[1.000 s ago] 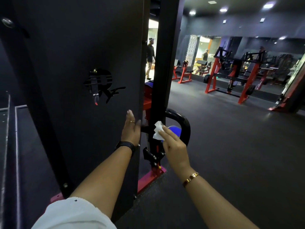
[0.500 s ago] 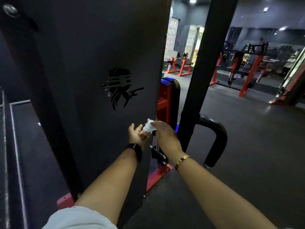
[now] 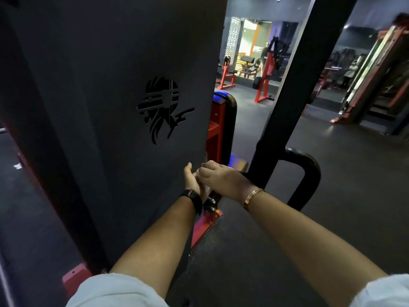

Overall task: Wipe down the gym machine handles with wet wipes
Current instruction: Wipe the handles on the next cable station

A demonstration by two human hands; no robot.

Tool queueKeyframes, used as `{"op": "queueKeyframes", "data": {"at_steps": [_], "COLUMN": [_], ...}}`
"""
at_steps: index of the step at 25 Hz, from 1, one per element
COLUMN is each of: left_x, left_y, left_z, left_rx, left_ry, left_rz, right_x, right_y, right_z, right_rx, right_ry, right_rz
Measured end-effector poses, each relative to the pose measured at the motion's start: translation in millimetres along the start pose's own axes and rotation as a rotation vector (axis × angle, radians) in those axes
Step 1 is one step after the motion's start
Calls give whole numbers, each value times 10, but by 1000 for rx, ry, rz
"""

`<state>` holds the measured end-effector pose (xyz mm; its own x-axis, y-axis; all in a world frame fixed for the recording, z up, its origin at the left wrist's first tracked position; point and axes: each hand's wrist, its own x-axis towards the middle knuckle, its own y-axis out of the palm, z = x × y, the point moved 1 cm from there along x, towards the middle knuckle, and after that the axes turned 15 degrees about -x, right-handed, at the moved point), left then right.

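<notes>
Gym floor (image 3: 345,209); left hand (image 3: 191,182), right hand (image 3: 222,178) touching; black handle (image 3: 310,171) apart, rightward.

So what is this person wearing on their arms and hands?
Pale whitish short sleeves cover the upper arms: left sleeve, right sleeve. Below them the arms are bare. The left hand has a black wristband at its wrist; the right hand has a slim gold bracelet. No gloves.

Bare left forearm (image 3: 159,240) and bare right forearm (image 3: 298,233) reaching forward and converging, left hand (image 3: 192,180) standing edge-up with fingers straight, right hand (image 3: 223,179) lying palm-down against it, knuckles uppermost, fingertips hidden.
</notes>
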<state>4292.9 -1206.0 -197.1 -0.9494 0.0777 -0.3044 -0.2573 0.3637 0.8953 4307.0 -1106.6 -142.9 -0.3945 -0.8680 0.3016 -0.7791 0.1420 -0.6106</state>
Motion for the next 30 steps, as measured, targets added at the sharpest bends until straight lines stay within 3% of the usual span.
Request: {"op": "queueKeyframes", "data": {"at_steps": [5,11,17,20,24,28,30], "left_x": [71,55,84,65,47,-1,-31], "left_y": [-12,104,285,298,328,314,325], "left_z": [-4,-62,-104,-63,-45,-49,-39], "left_rx": [64,182,468,471,513,734,769], "left_ry": [-18,65,160,157,151,263,296], "left_rz": [-57,128,273,260,282,288,270], "right_x": [97,-222,-236,58,-380,-253,-70], "right_y": [1,-115,-207,-204,-123,-383,-431], "right_z": [155,176,290,204,546,418,302], "right_rx": [112,-50,51,49,-19,-9,-29], "right_ry": [289,285,777,737,562,884,885], "right_rz": [62,13,71,189,263,371,398]}}
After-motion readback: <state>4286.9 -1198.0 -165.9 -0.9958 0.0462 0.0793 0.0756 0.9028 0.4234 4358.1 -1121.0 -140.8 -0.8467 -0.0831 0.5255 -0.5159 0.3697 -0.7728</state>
